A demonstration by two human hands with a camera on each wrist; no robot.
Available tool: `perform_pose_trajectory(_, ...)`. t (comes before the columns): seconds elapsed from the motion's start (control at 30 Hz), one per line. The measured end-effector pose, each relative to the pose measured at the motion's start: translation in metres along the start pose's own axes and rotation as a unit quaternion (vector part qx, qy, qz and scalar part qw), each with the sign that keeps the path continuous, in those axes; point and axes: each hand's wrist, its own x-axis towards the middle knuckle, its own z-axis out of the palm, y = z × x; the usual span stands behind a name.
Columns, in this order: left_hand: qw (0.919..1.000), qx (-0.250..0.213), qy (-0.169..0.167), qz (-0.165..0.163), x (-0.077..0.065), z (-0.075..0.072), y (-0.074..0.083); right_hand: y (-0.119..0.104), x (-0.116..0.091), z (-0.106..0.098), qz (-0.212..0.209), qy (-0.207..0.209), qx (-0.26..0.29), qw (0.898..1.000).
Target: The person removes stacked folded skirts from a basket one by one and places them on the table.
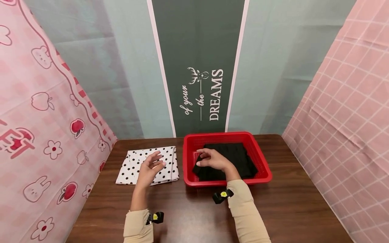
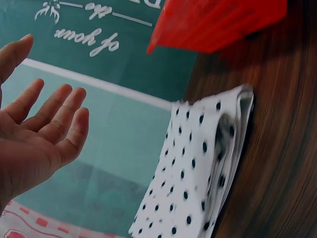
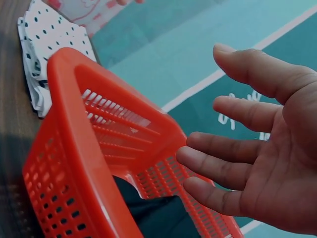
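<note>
A folded white cloth with black dots (image 1: pixel 133 168) lies on the left part of the table. Above it hovers my left hand (image 1: pixel 150 169), fingers loosely bent and holding nothing; the left wrist view shows the palm and the cloth (image 2: pixel 188 163) apart. To the right stands a red plastic basket (image 1: pixel 264 165) with slotted walls. Inside it lies a folded black cloth (image 1: pixel 235 155). My right hand (image 1: pixel 214 160) is over the basket with nothing in its grasp. In the right wrist view its fingers (image 3: pixel 223 168) are spread above the basket rim (image 3: pixel 94 163).
The brown wooden table (image 1: pixel 194 216) carries the cloth and basket. A green curtain with white lettering (image 1: pixel 200 94) hangs behind its back edge. Pink printed cloth (image 1: pixel 54 128) borders the left, pink checked cloth (image 1: pixel 340 111) the right.
</note>
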Motion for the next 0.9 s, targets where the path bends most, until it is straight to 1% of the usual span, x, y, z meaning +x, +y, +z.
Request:
perform_pose_trajectory(0.2, 0.9995, -0.030, 0.001, 0.012, -0.001, 0.020, -0.004, 0.002, -0.010, -0.012, 0.014, 0.016, -0.001, 1.000)
perform_pose_trajectory(0.37, 0.9988, -0.037, -0.019, 0.026, 0.000, 0.035, -0.006, -0.013, -0.025, -0.020, 0.014, 0.031, 0.006, 0.999)
perform_pose_trajectory(0.47, 0.9981, -0.044, -0.034, 0.026, 0.001, 0.043, -0.004, -0.016, -0.031, -0.027, 0.018, 0.036, 0.012, 0.999)
perform_pose_trajectory(0.57, 0.9972, -0.051, -0.049, 0.026, 0.003, 0.048, 0.000, -0.005, -0.031, -0.033, 0.022, 0.041, 0.002, 0.999)
perform_pose_trajectory(0.7, 0.9957, -0.054, -0.069, 0.031, 0.000, 0.057, 0.015, 0.015, -0.029, -0.041, 0.034, 0.054, -0.007, 0.998)
perform_pose_trajectory(0.8, 0.9947, -0.053, -0.083, 0.029, -0.004, 0.065, 0.028, 0.021, -0.033, -0.047, 0.042, 0.064, -0.005, 0.997)
perform_pose_trajectory(0.9, 0.9941, -0.053, -0.092, 0.022, -0.004, 0.072, 0.031, 0.024, -0.037, -0.052, 0.044, 0.068, 0.000, 0.997)
